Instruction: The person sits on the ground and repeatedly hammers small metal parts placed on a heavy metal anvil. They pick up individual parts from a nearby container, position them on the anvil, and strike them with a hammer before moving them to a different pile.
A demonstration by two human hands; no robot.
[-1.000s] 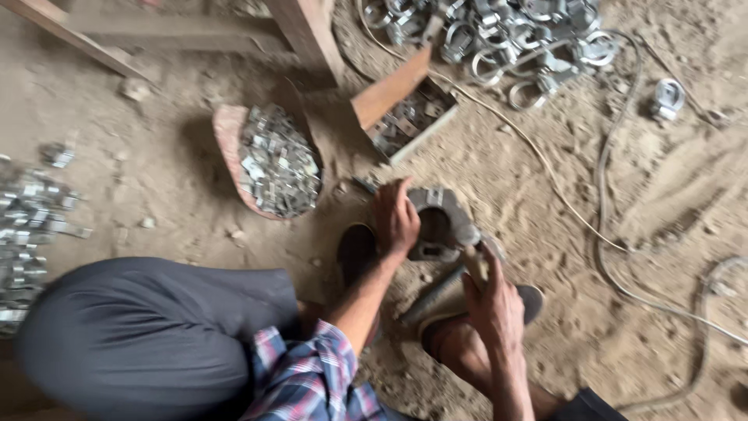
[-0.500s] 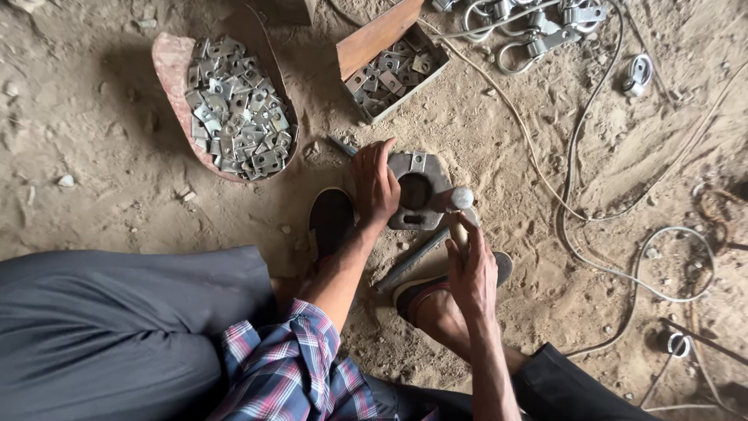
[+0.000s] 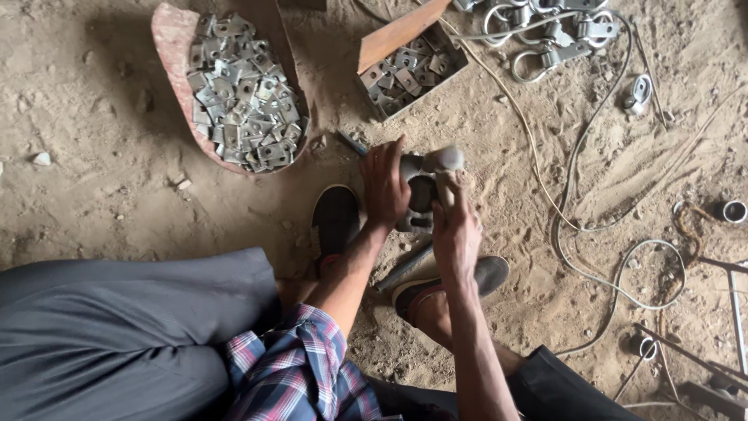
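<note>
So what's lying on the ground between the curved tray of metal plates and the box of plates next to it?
In the head view, only bare sandy ground separates the curved tray from the box.
</note>
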